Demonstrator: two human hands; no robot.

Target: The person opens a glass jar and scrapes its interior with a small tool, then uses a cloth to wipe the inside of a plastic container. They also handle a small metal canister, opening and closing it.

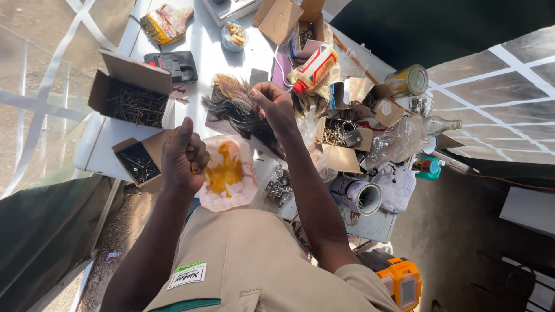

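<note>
My left hand [182, 159] is closed into a fist around a small yellowish object, just above a white plastic sheet smeared with yellow glue [227, 173]. Further out over the table, my right hand [272, 104] pinches a few strands from a bundle of dark and tan hair-like fibres [232, 103]. A glue bottle with a red cap [313, 69] lies just right of my right hand.
Two open cardboard boxes of nails [134, 104] [139, 163] stand at the left. At the right are a tin can [408, 80], a glass bottle [442, 124], an open tin [358, 195], plastic bags and small boxes. An old brush [166, 23] lies at the far end.
</note>
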